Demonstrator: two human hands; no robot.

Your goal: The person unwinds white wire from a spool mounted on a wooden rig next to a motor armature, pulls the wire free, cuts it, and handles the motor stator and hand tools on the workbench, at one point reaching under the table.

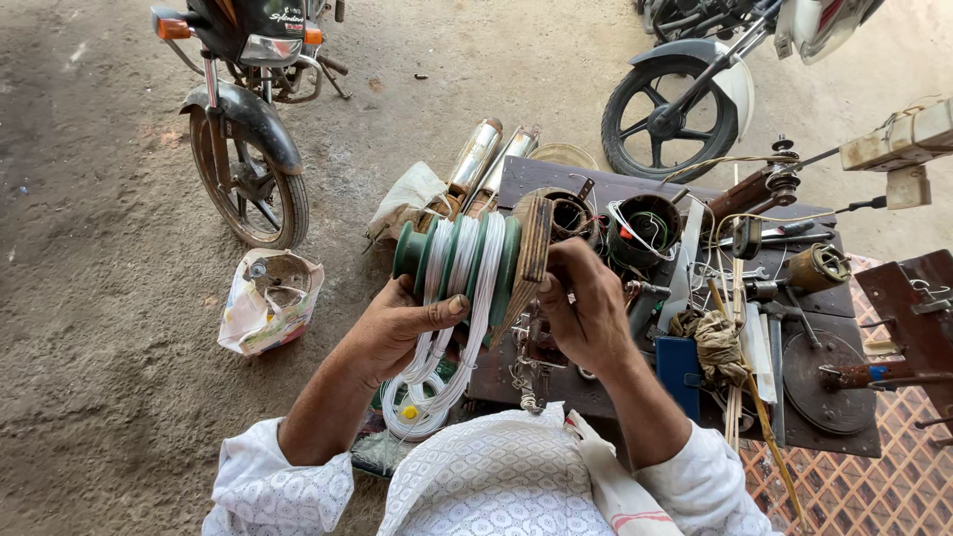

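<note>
Coils [462,288] are clenched on green former [452,260] by left hand [397,328], right hand [586,308] grasping wooden plate [534,248] — loose turns below may slip off.

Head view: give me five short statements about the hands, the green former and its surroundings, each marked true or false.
1. The left hand grips the green stepped former, thumb across the white wire coils. True.
2. The right hand rests on the floor. False: it holds the wooden end plate of the former.
3. The coils are red. False: they are white.
4. A motorcycle front wheel stands at upper left. True.
5. The workbench is bare. False: tools and motor parts cover it.
</note>
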